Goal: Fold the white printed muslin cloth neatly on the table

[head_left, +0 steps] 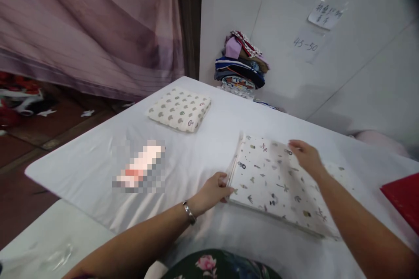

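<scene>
A folded white cloth with small printed figures [271, 183] lies flat on the white table [98, 161] in front of me. My left hand [214, 189] touches its left edge, fingers curled against the stacked layers there. My right hand [304, 154] rests flat on the cloth's far right part, fingers stretched out. A bracelet sits on my left wrist.
A second folded cloth with a mushroom print [180, 109] lies at the far left of the table. A pile of coloured fabrics [242, 65] leans against the white wall. A red object [404, 196] is at the right edge. A blurred patch [140, 168] lies mid-table.
</scene>
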A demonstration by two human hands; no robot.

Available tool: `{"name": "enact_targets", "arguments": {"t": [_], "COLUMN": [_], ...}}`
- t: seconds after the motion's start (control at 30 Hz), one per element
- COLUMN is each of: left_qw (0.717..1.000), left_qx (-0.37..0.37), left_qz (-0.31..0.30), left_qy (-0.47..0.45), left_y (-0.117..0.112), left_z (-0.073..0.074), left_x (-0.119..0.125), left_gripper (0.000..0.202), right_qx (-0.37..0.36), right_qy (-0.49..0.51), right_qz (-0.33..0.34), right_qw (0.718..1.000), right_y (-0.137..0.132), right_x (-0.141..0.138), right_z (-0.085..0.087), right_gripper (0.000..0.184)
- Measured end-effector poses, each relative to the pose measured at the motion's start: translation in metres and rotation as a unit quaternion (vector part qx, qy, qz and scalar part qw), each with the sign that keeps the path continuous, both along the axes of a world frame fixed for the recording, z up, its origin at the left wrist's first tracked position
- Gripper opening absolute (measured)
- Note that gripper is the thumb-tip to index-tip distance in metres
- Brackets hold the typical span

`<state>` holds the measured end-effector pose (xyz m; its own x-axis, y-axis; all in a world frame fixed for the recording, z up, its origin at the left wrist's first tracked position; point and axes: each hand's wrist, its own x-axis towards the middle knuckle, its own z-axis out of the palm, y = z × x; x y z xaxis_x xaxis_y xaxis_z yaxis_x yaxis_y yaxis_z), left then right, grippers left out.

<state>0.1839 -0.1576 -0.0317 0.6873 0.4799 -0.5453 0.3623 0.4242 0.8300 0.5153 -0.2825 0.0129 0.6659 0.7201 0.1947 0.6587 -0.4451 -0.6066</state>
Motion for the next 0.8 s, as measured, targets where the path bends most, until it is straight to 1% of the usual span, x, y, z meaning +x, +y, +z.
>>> {"name": "enact_targets", "arguments": {"t": [0.03, 0.1, 0.13, 0.2, 0.27, 0.33, 0.4, 0.47, 0.53, 0.6, 0.73, 0.8], "left_qw": [1.0, 1.0, 0.999, 0.999, 0.998, 0.997, 0.995, 0.99, 0.985, 0.981, 0.979, 0.977], "left_qx": [-0.005, -0.007, -0.005, 0.003, 0.016, 0.04, 0.079, 0.12, 0.152, 0.173, 0.178, 0.185], "left_qz": [0.006, 0.017, 0.021, 0.022, 0.017, 0.009, -0.003, -0.021, -0.039, -0.054, -0.077, -0.088], "left_qy": [-0.008, -0.022, -0.027, -0.041, -0.052, -0.058, -0.065, -0.072, -0.072, -0.066, -0.066, -0.059], "left_y": [0.001, 0.0, -0.001, -0.003, -0.005, -0.007, -0.008, -0.008, -0.008, -0.008, -0.005, -0.004], "left_z": [-0.002, -0.005, -0.006, -0.009, -0.011, -0.014, -0.016, -0.017, -0.017, -0.017, -0.015, -0.015], "left_x": [-0.001, -0.003, -0.004, -0.005, -0.005, -0.006, -0.008, -0.01, -0.012, -0.014, -0.015, -0.015], "left_gripper": [0.054, 0.051, 0.05, 0.048, 0.047, 0.046, 0.046, 0.044, 0.041, 0.037, 0.035, 0.034], "right_qx": [0.005, -0.014, -0.017, -0.025, -0.04, -0.055, -0.066, -0.07, -0.066, -0.058, -0.025, 0.005], "right_qy": [0.028, 0.067, 0.076, 0.049, -0.001, -0.05, -0.083, -0.093, -0.081, -0.059, -0.024, 0.003], "right_qz": [0.018, 0.111, 0.142, 0.182, 0.194, 0.194, 0.192, 0.189, 0.185, 0.18, 0.173, 0.151], "right_qw": [0.999, 0.992, 0.987, 0.982, 0.98, 0.978, 0.976, 0.975, 0.977, 0.98, 0.984, 0.989], "right_y": [0.007, 0.011, 0.009, 0.002, -0.004, -0.007, -0.006, -0.005, -0.004, -0.005, -0.006, -0.005], "right_x": [-0.037, -0.107, -0.136, -0.181, -0.207, -0.219, -0.225, -0.228, -0.229, -0.23, -0.231, -0.231], "right_z": [-0.001, -0.005, -0.008, -0.017, -0.026, -0.032, -0.035, -0.035, -0.035, -0.037, -0.042, -0.044], "right_gripper": [0.031, 0.028, 0.025, 0.026, 0.03, 0.03, 0.023, 0.015, 0.012, 0.015, 0.019, 0.021]}}
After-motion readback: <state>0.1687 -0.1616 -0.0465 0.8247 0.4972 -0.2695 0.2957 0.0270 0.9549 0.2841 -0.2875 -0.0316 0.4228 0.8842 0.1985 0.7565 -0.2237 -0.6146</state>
